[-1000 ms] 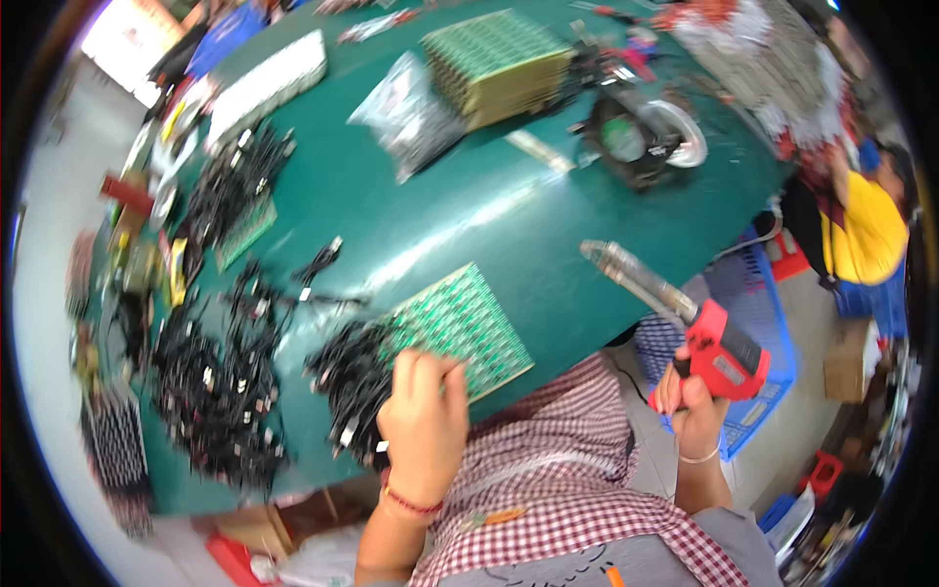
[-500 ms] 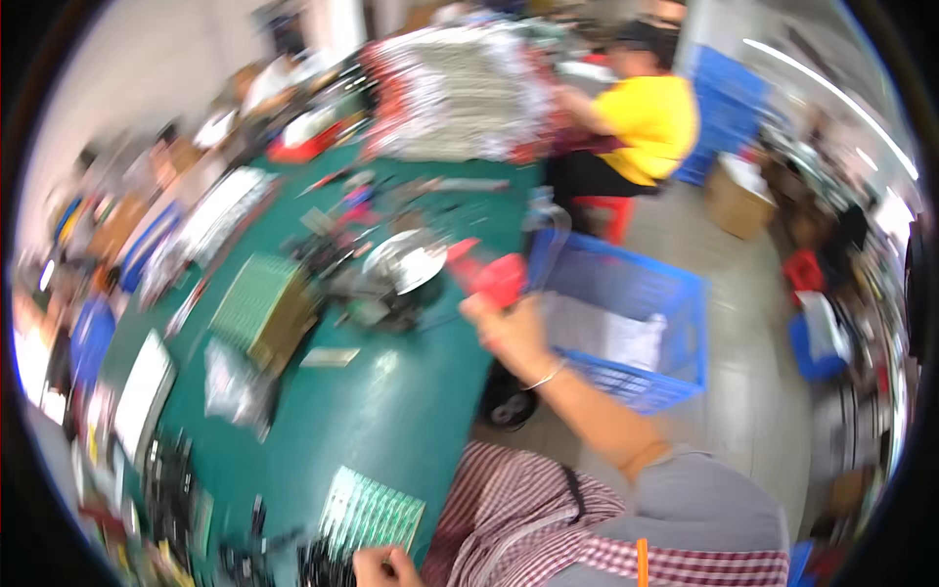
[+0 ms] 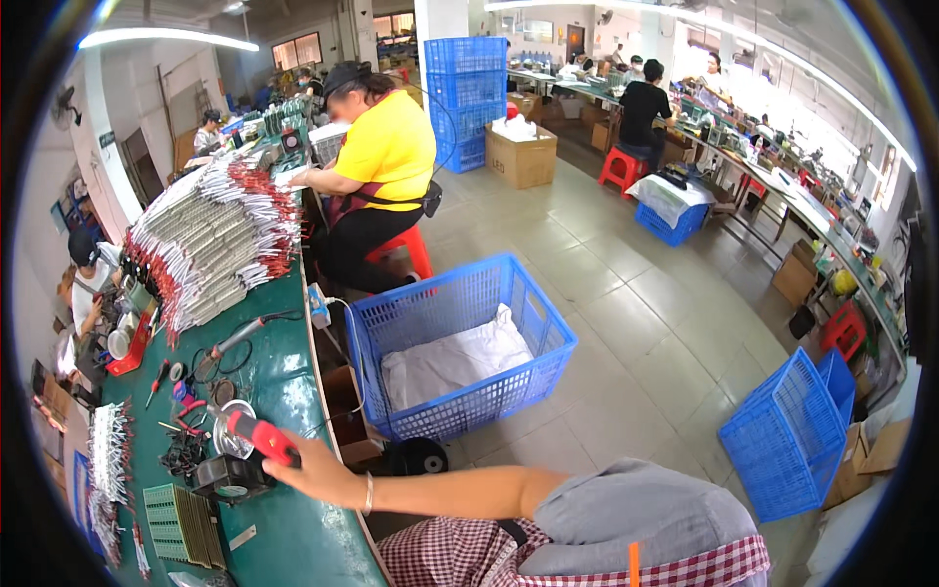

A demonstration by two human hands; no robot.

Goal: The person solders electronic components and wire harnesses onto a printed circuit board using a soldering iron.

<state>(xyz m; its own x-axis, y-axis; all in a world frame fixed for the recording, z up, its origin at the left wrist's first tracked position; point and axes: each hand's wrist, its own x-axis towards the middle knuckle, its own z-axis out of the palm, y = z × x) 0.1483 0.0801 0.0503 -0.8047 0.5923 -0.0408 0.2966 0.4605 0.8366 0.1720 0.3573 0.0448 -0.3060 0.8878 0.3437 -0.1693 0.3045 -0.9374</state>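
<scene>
My right hand, with a thin bracelet at the wrist, reaches over the green bench. Its fingers are closed round the handle of a red-and-black tool; the exact kind is unclear. The tool's front end points left, over a shiny round metal dish. Just below the dish sits a black box-shaped device. Nearer me stands a stack of green circuit boards. My left hand is out of the picture.
Bundled red-and-white wires are piled at the bench's far end. A blue crate holding white cloth stands right of the bench. Beyond it, a person in yellow sits on a red stool. More blue crates stand at right.
The view has swung right and up, showing more floor and room. My right hand keeps the red-and-black tool, held at the metal dish. My left hand has left the picture.
</scene>
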